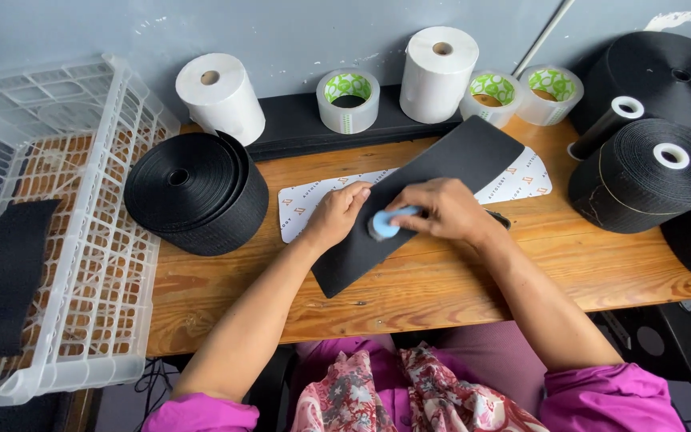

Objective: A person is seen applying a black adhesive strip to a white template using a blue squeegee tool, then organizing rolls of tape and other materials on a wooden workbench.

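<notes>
Bench of varnished wooden planks carries a long black strip of matte, felt-like material, lying diagonally from near the front edge toward the back right. It rests partly over a white printed card, flat and rounded at the corners. The left hand lies palm down on the strip's left edge, fingers bent and pressing the material flat. The right hand is closed around a small light-blue round piece, which touches the strip's middle; what the piece is cannot be told. Both forearms reach in from the front edge, elbows apart, sleeves pink.

At the back left stands a thick coil of black webbing, ribbed along its side. Two white paper rolls and three clear tape rolls with green cores line the back edge. More black webbing rolls crowd the right end. Off the left edge sits a white plastic lattice crate holding another black strip piece.
</notes>
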